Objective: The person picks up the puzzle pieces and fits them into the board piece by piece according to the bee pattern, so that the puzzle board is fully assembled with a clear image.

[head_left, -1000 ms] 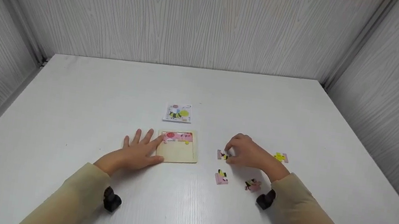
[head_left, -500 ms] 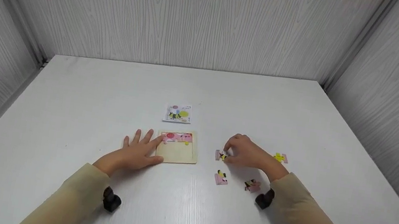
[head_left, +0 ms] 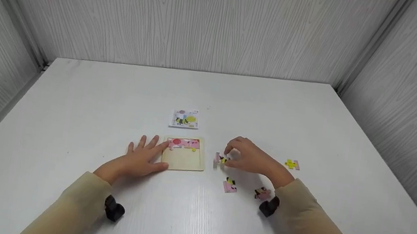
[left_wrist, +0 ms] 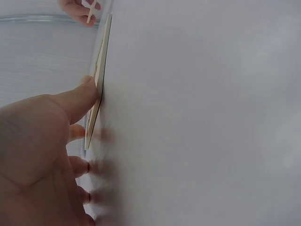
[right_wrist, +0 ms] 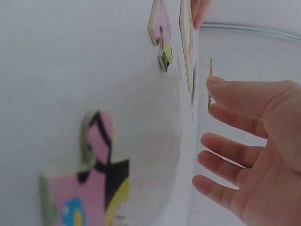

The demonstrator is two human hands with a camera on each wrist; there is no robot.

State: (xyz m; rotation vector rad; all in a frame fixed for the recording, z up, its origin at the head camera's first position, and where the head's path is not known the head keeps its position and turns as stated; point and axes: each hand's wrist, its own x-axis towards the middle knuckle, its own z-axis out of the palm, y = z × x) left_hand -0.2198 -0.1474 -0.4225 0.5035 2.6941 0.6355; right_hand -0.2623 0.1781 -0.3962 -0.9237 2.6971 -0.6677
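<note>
My left hand [head_left: 138,163] lies with fingers spread at the left side of a shallow wooden puzzle tray [head_left: 184,166], thumb and index fingertip on its edge. Along the tray's top sit pink joined pieces [head_left: 184,143] with a red round shape. To the right of the tray, my right hand [head_left: 253,159] pinches a pink, black and yellow puzzle piece [head_left: 217,160] between thumb and index finger. In the right wrist view that piece [right_wrist: 210,66] appears edge-on, raised off the table, while the other fingers stay loosely bent.
Loose puzzle pieces lie on the white table: one pink and yellow piece [head_left: 229,186] in front of the right hand, a pink and black piece [head_left: 262,193] near the right wrist, a yellow piece [head_left: 292,164] farther right. Behind the tray lies a square bee picture [head_left: 185,119].
My right hand has lifted the puzzle piece off the table and moved it left toward the tray. The left hand has stayed at the tray's edge.
</note>
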